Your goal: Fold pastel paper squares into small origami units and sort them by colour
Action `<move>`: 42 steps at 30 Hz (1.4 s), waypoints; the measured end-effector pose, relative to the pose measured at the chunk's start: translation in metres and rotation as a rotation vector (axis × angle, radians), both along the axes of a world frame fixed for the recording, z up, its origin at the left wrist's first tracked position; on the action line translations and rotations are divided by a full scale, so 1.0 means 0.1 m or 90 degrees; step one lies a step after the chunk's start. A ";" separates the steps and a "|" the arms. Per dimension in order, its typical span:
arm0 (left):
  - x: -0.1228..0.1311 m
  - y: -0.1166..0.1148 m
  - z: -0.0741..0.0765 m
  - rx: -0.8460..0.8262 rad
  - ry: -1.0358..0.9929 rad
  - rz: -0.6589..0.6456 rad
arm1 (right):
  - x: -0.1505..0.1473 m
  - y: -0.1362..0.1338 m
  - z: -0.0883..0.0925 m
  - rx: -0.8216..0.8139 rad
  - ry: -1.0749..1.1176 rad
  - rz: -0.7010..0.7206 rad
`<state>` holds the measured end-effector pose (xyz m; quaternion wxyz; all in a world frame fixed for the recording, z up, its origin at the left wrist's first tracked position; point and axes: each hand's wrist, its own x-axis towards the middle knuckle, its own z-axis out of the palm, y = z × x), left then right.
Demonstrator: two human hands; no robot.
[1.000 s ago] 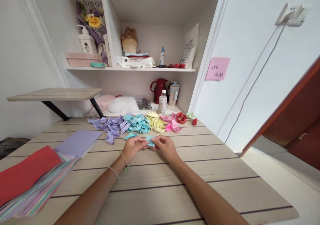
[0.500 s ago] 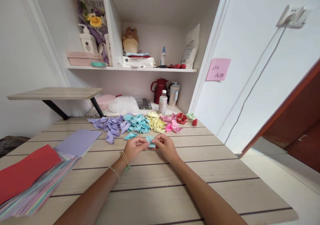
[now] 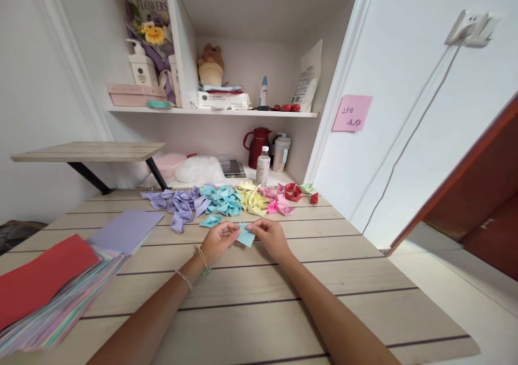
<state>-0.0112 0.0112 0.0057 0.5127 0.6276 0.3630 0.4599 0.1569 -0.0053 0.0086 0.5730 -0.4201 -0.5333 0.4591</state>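
Between my two hands is a small folded piece of light blue paper (image 3: 246, 236), held a little above the wooden table. My left hand (image 3: 220, 239) pinches its left edge, and my right hand (image 3: 270, 236) grips its upper right corner between thumb and fingers. Just beyond my left hand lies a blue paper boat (image 3: 211, 221). Farther back, folded paper boats sit in colour groups: purple (image 3: 184, 203), blue (image 3: 224, 200), yellow (image 3: 253, 198), pink (image 3: 279, 197) and red (image 3: 293, 192), with a green one (image 3: 308, 188) at the right end.
Stacked coloured paper (image 3: 60, 305) lies at the left, topped by red (image 3: 44, 278) and purple sheets (image 3: 125, 230). A small raised stand (image 3: 89, 151) is behind it. A clear bottle (image 3: 263, 168), a red jug (image 3: 258, 146) and a cup (image 3: 281, 153) stand behind the boats.
The blue paper has turned in my hands, so more of its flat face shows and a corner points down. My hands have stayed in nearly the same place.
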 end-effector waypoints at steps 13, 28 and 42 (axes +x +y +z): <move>0.01 -0.02 0.00 0.013 -0.001 0.032 | -0.08 0.02 -0.10 -0.001 -0.004 -0.029; -0.02 0.01 0.01 0.138 0.046 0.088 | -0.12 0.01 -0.12 -0.024 0.067 -0.005; 0.04 0.00 -0.01 0.007 -0.007 0.063 | -0.10 0.00 -0.10 -0.078 0.089 0.049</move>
